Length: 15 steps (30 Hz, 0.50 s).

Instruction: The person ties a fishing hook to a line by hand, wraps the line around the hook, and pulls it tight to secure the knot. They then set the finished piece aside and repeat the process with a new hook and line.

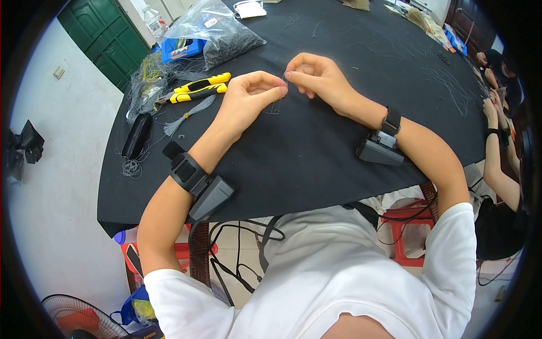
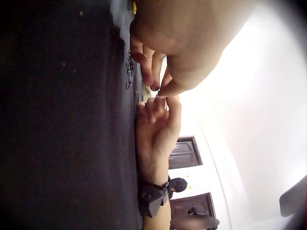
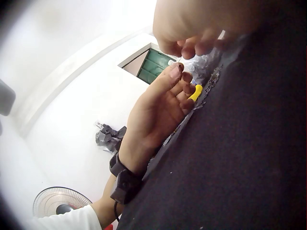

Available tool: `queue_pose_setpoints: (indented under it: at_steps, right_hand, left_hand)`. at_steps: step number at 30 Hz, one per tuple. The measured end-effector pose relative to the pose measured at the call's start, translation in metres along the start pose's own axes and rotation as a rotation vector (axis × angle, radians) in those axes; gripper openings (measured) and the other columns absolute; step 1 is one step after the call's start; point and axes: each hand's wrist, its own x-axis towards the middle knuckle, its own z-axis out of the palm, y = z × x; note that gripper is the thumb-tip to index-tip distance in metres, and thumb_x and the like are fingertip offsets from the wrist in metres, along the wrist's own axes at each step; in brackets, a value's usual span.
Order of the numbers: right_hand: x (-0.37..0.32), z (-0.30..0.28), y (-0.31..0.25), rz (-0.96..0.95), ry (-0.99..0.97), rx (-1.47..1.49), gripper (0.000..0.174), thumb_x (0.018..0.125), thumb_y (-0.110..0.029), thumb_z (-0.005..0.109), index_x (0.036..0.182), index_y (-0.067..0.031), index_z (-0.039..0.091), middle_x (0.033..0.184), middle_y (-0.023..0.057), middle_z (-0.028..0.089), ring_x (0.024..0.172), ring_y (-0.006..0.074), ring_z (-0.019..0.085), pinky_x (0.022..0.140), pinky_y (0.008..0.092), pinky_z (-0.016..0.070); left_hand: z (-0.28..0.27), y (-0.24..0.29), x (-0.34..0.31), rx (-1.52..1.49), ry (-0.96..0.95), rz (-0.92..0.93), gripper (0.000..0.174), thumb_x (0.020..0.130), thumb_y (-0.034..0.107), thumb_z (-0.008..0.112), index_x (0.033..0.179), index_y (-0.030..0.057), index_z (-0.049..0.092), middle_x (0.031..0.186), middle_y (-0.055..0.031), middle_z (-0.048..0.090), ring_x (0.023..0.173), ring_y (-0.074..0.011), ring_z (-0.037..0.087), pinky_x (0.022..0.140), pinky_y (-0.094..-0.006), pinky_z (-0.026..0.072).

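Both hands meet over the black-covered table, fingertips almost touching in the head view. My left hand pinches a thin strand between thumb and forefinger. From the other side, my right hand pinches the same fine strand with thumb and index finger. The strand is too thin to make out its material. Beside the left hand lie pliers with yellow-and-black handles, and a bundle of thin grey strands tied with a yellow band.
A clear bag of dark, tangled strands stands at the back left, near a blue box. A loose tangle and a black pouch lie along the left edge. More loose strands spread at right, where other people sit.
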Motion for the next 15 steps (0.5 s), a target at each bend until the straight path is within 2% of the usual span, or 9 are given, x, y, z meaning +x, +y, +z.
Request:
queue_pose_setpoints:
  at_steps: [5, 8, 12, 15]
  right_hand:
    - [0.001, 0.0005, 0.0023, 0.053, -0.042, -0.024, 0.014, 0.081, -0.019, 0.059, 0.085, -0.006, 0.058, 0.061, -0.002, 0.052, 0.053, 0.0033, 0.045, 0.048, 0.0169, 0.0346]
    - [0.0007, 0.0005, 0.001, 0.066, -0.074, 0.003, 0.011, 0.078, -0.014, 0.06, 0.082, -0.0039, 0.058, 0.061, -0.0009, 0.054, 0.052, 0.0039, 0.046, 0.047, 0.018, 0.0357]
    - [0.0006, 0.0023, 0.0011, 0.012, -0.136, 0.063, 0.01, 0.079, -0.013, 0.06, 0.081, -0.0035, 0.058, 0.064, -0.0007, 0.054, 0.054, 0.004, 0.047, 0.047, 0.018, 0.0361]
    - [-0.0009, 0.0035, -0.0006, -0.035, -0.147, 0.091, 0.011, 0.079, -0.013, 0.06, 0.082, -0.0033, 0.058, 0.064, -0.001, 0.055, 0.054, 0.0038, 0.048, 0.047, 0.0178, 0.0359]
  left_hand:
    - [0.0003, 0.0049, -0.0016, 0.0, 0.091, -0.015, 0.019, 0.078, 0.02, 0.063, 0.091, 0.0062, 0.063, 0.08, 0.0007, 0.062, 0.073, -0.0048, 0.052, 0.06, -0.0176, 0.0347]
    - [-0.0017, 0.0019, 0.0001, 0.005, 0.136, -0.017, 0.018, 0.078, 0.02, 0.063, 0.091, 0.0071, 0.063, 0.078, 0.0016, 0.061, 0.07, -0.004, 0.05, 0.058, -0.018, 0.0333]
    - [-0.002, 0.002, -0.0002, 0.01, 0.16, -0.03, 0.018, 0.078, 0.02, 0.063, 0.091, 0.0073, 0.063, 0.077, 0.002, 0.061, 0.068, -0.0037, 0.049, 0.058, -0.018, 0.0328]
    - [-0.0003, 0.0092, -0.0017, 0.021, 0.153, -0.089, 0.016, 0.077, 0.01, 0.064, 0.089, 0.0006, 0.061, 0.082, -0.0059, 0.063, 0.079, -0.0092, 0.058, 0.073, -0.0203, 0.0445]
